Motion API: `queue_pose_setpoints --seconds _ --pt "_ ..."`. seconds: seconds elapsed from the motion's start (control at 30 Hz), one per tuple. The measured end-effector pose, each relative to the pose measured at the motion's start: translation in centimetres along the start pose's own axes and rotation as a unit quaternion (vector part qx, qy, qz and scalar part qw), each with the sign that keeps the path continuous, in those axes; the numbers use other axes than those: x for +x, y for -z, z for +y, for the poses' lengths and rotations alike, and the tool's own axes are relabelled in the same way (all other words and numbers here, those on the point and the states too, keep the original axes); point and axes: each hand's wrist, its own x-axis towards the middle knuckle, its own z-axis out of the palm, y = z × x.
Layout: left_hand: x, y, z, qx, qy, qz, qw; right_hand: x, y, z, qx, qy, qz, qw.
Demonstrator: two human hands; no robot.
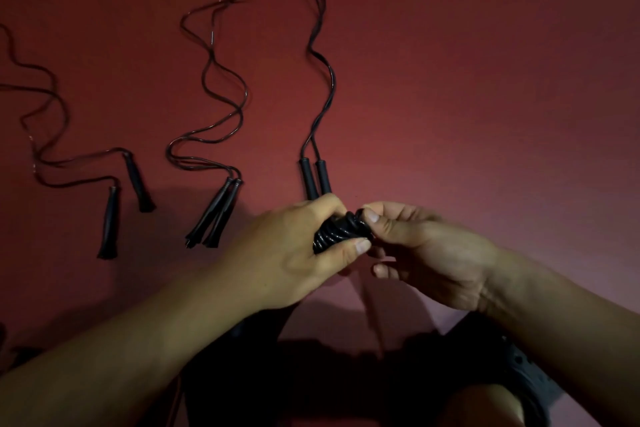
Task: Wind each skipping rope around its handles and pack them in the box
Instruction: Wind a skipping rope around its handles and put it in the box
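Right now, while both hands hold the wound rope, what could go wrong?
1. The coils on the bundle may spring loose if the right hand or left hand eases its pinch.
2. The hands work just above the nearest handles, so they could snag that rope.

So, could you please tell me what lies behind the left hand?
Two upright black handles of an unwound skipping rope; the left hand covers their lower ends.
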Motion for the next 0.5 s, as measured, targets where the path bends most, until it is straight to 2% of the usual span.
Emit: queue_pose_setpoints --seconds 0.17,0.3,0.5 --pt "0.0 -0.5 -0.5 -0.041 0.033 0.009 0.999 0.7 -1.0 0.2 0.012 0.026 0.083 0.996" --pt "-0.4 -1.4 -1.2 -0.044 0.069 0.003 0.997 1.0 -1.3 0.5 -0.04 0.039 0.186 0.981" --pt "-1.4 -2.5 -2.3 -0.085 0.099 -0.001 0.991 1.3 -1.4 0.6 -0.106 0.108 0.243 0.958"
